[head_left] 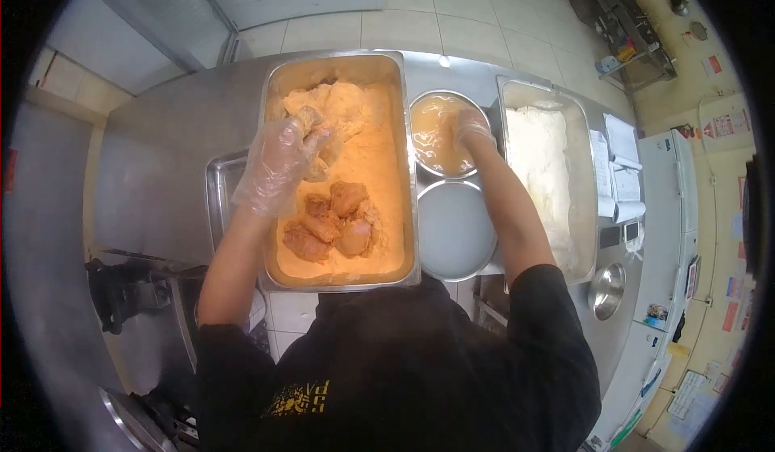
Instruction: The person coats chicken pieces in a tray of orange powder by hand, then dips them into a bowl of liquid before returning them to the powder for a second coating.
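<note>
My left hand, in a clear plastic glove, is over a deep metal pan of orange breading flour. Its fingers close around a flour-coated chicken piece, partly hidden by the glove. Coated pieces lie heaped at the pan's far end. Several red-marinated chicken pieces rest on the flour at the near end. My right hand, also gloved, reaches into a round metal bowl of yellowish-brown liquid. Its fingers are down in the liquid, and their pose is hidden.
A second round bowl with cloudy pale liquid stands nearer me. To the right is a pan of white flour. Papers, a phone and a small steel bowl sit along the right edge of the steel table.
</note>
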A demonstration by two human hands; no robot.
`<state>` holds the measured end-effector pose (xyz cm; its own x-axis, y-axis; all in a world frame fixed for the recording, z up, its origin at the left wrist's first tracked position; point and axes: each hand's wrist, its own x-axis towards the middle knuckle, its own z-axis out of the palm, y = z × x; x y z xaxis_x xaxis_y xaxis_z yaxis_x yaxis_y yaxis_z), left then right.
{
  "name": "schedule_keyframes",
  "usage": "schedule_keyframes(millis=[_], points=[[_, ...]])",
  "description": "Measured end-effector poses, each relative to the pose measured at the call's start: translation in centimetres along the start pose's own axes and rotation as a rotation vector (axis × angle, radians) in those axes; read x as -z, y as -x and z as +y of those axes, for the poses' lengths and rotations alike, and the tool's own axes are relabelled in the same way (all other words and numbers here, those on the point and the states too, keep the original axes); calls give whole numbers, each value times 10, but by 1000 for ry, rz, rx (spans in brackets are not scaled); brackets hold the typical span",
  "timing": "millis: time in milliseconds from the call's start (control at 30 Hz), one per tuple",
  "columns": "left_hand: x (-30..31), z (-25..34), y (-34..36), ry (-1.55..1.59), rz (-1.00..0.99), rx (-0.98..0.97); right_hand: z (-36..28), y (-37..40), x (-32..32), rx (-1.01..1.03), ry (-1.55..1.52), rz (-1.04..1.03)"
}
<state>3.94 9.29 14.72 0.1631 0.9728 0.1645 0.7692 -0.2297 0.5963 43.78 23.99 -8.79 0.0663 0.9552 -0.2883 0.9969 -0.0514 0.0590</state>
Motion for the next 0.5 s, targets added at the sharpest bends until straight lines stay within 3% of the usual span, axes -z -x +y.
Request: schedule_keyframes(millis=[133, 333, 400, 500], points=[[-5, 7, 1, 10, 75, -76, -2, -1, 9, -84, -120, -69], [1, 50, -11, 156, 88, -46, 9, -17, -6, 109, -61, -14], [2, 72, -18, 298, 40, 33, 0, 26, 34, 96, -196, 52], [-14, 80, -42, 176, 114, -109, 0, 53, 39, 150, -359, 167]])
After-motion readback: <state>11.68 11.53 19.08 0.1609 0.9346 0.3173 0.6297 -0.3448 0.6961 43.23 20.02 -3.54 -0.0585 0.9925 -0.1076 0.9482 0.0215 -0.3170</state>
